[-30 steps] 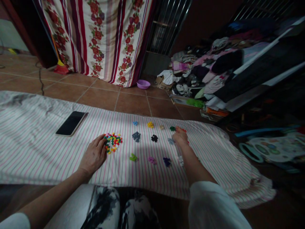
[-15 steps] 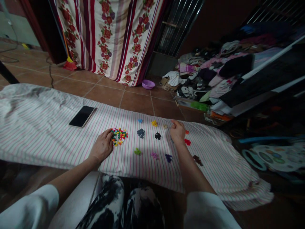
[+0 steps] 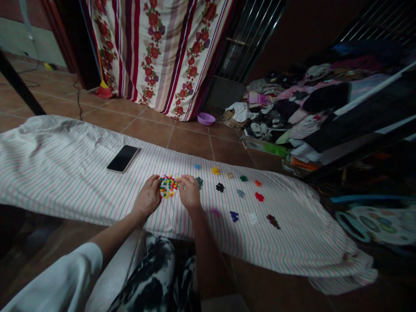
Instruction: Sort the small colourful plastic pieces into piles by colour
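Observation:
A pile of small mixed-colour pieces [image 3: 168, 186] lies on the striped cloth [image 3: 130, 203]. My left hand [image 3: 148, 195] rests against the pile's left edge, fingers stretched out. At the right edge is my right hand [image 3: 190, 190], thumb and forefinger drawn together; whether a piece is between them is too small to tell. Partly behind it sits a dark grey group [image 3: 200, 183]. To the right are single-colour groups, among them yellow [image 3: 215, 170], black [image 3: 220, 187], dark green [image 3: 243, 178], red [image 3: 259, 196], purple [image 3: 234, 216] and brown [image 3: 273, 221]. The lime-green group is hidden by my right arm.
A phone [image 3: 123, 158] lies on the cloth left of the pile. Beyond the cloth are a tiled floor, a purple basin [image 3: 206, 118], a floral curtain [image 3: 162, 56] and a broom [image 3: 103, 90]. Clothes [image 3: 292, 99] are heaped at the far right.
My right hand has moved left from beside the beige group to the mixed pile, uncovering the dark green, light grey and white groups. My left hand stays by the pile; the view has shifted slightly.

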Demonstrator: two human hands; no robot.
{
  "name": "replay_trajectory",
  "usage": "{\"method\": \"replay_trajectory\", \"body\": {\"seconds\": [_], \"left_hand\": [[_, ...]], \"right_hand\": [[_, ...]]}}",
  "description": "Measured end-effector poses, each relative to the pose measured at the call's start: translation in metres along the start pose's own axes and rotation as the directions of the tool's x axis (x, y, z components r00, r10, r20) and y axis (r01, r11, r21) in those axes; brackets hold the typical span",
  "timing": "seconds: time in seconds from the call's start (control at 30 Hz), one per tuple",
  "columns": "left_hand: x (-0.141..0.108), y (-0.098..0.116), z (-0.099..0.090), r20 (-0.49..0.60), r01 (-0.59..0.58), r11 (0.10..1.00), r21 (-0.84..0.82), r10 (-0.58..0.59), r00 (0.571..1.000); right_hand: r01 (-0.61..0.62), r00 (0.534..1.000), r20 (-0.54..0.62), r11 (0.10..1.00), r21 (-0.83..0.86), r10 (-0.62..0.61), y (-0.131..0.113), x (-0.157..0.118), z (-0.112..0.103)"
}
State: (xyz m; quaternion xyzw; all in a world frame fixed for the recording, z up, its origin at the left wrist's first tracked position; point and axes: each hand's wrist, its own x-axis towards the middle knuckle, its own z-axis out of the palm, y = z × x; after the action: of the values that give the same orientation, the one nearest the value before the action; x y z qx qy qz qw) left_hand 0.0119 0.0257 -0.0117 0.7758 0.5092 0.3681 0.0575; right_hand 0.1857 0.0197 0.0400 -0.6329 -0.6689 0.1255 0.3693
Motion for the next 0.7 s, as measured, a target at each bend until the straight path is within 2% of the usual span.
{"method": "replay_trajectory", "body": {"seconds": [0.17,0.27,0.5,0.7], "left_hand": [[-0.001,-0.001,0.001,-0.004,0.016,1.000,-0.014,-0.017,1.000],[-0.001,-0.001,0.001,0.007,0.011,1.000,-0.020,-0.011,1.000],[0.000,0.000,0.000,0.012,0.006,1.000,-0.021,-0.006,1.000],[0.000,0.000,0.000,0.009,-0.011,1.000,-0.019,0.011,1.000]], "right_hand": [[0.114,0.988,0.116,0.987,-0.115,-0.101,-0.005,-0.002,0.004],[0.150,0.981,0.147,0.975,-0.162,-0.127,-0.008,0.000,0.008],[0.156,0.980,0.159,0.955,-0.251,-0.118,-0.007,-0.002,0.015],[0.132,0.982,0.167,0.957,-0.257,-0.090,-0.009,-0.002,0.016]]}}
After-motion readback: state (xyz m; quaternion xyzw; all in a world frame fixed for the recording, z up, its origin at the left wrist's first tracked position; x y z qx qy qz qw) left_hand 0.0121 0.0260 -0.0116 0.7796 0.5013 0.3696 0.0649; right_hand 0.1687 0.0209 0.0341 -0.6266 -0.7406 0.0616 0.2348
